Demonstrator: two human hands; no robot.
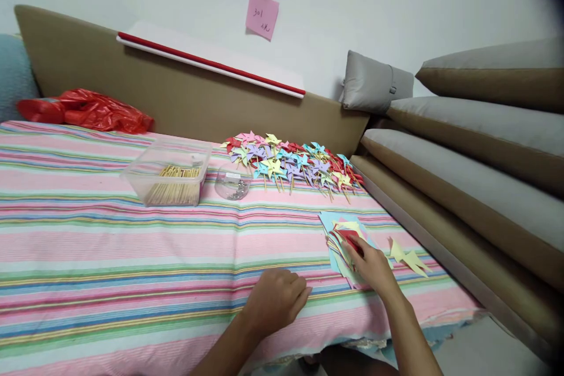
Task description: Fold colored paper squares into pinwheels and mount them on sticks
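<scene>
My right hand (371,261) reaches onto a loose pile of cut paper sheets (340,258) in red, yellow, blue and other colours. Its thumb and fingers are closed on red paper (348,236) at the top of the pile, and the fingertips are partly hidden. To the left, my left hand (277,299) rests over the striped cloth in a loose fist, with nothing showing in it. Right of the pile lie pale yellow cut paper pieces (408,257) with pointed corners.
Many-coloured paper pinwheels (295,164) on sticks lie heaped at the back. A clear plastic box (132,179) holds wooden sticks; beside it a round clear container (222,183) holds small metal pieces. Red plastic bag (106,111) back left. Stacked grey-brown cushions (467,153) border the right.
</scene>
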